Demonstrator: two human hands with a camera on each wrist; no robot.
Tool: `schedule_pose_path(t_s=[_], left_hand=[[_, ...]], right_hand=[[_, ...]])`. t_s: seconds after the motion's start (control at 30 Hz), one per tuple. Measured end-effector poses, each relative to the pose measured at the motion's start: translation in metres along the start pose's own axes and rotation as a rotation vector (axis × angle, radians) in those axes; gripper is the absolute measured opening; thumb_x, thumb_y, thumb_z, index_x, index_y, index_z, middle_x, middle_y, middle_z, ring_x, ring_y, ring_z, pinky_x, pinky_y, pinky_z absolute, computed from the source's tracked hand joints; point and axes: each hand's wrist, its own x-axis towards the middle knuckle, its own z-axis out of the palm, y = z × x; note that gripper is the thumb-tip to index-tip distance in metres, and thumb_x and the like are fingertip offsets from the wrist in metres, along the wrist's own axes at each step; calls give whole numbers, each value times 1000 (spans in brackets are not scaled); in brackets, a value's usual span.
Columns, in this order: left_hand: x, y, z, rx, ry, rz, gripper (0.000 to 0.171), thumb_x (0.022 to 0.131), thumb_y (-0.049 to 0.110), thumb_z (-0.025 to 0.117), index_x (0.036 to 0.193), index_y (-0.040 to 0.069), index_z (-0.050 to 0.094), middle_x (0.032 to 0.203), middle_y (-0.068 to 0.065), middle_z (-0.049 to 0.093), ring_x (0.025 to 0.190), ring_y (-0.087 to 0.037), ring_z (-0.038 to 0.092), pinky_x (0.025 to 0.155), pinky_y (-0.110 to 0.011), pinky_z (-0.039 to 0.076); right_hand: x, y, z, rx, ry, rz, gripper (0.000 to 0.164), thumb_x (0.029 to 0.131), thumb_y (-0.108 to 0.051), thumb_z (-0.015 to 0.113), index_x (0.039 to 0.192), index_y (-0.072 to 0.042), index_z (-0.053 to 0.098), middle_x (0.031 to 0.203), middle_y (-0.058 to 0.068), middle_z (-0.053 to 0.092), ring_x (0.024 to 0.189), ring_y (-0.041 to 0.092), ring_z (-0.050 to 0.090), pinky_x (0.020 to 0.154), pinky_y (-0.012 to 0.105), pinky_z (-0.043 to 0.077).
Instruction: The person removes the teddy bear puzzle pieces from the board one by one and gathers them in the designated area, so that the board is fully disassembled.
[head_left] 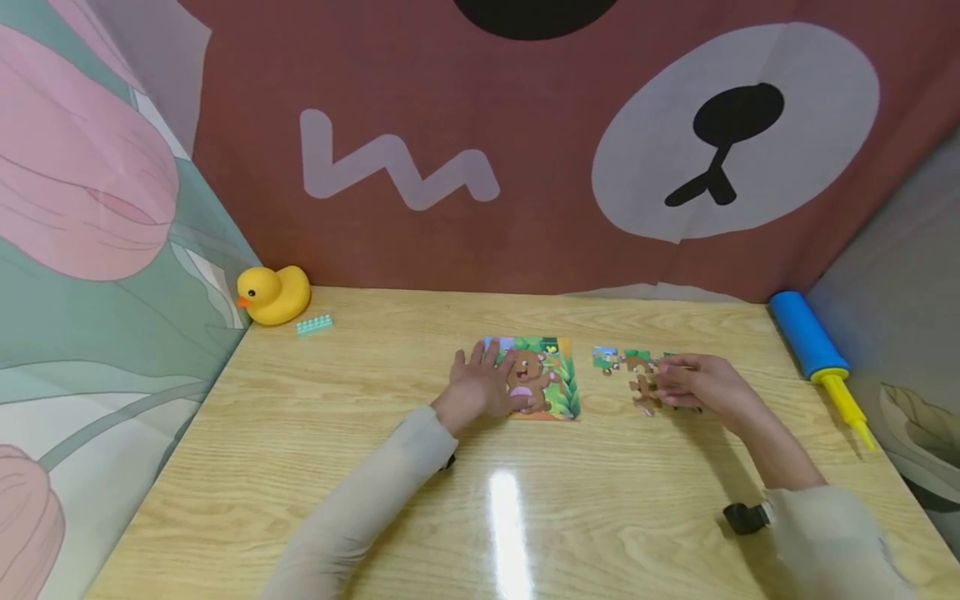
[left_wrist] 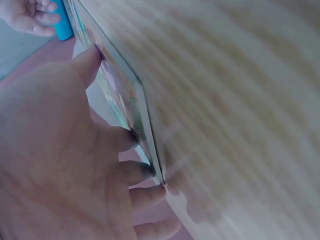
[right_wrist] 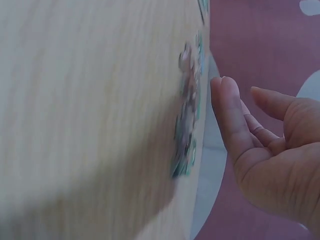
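Note:
A picture board (head_left: 564, 392) with a brown cartoon bear and green leaves lies flat mid-table in the head view. My left hand (head_left: 483, 387) rests on its left part with fingers spread; in the left wrist view the thumb and fingertips touch the face of the board (left_wrist: 131, 107). To the right lie several loose jigsaw pieces (head_left: 640, 364), some brown and some green. Above them hovers my right hand (head_left: 701, 385), covering part of the group. In the right wrist view its fingers (right_wrist: 232, 115) are loosely bent, apart from the pieces (right_wrist: 187, 115), and hold nothing.
A yellow rubber duck (head_left: 279, 297) sits at the far left corner, beside a mint toy brick (head_left: 314, 324). At the right edge lies a blue and yellow pump (head_left: 812, 337). A printed cloth (head_left: 420, 242) hangs behind the table (head_left: 360, 375).

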Motion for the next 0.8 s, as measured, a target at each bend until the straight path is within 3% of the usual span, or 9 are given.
schedule_pose_path(t_s=[0.13, 0.5, 0.67, 0.8], left_hand=[[0, -1, 2, 12, 35, 17, 85, 98, 74, 32, 165, 29, 6, 173, -6, 0, 160, -28, 0, 128, -57, 10], [2, -1, 4, -1, 142, 43, 86, 96, 74, 42, 164, 28, 19, 172, -6, 12, 160, -29, 8, 127, -59, 12], [0, -10, 3, -39, 145, 39, 87, 92, 81, 40, 163, 35, 20, 173, -4, 12, 160, -30, 7, 127, -60, 11], [1, -23, 0, -63, 136, 63, 91, 89, 85, 38, 163, 38, 13, 173, -3, 6, 160, -32, 3, 126, -61, 9]], right_hand=[[5, -12, 11, -18, -7, -9, 57, 109, -27, 47, 149, 12, 36, 139, 35, 54, 97, 8, 73, 86, 30, 61], [33, -46, 53, -13, -48, -25, 50, 108, -26, 49, 146, 7, 46, 136, 32, 59, 105, 27, 73, 88, 31, 61], [44, -56, 77, -2, -100, -35, 49, 108, -24, 49, 146, 7, 46, 136, 33, 59, 112, 35, 70, 92, 36, 60], [52, -61, 90, -10, -117, -43, 49, 107, -24, 51, 145, 7, 46, 135, 32, 60, 112, 35, 69, 93, 39, 60]])
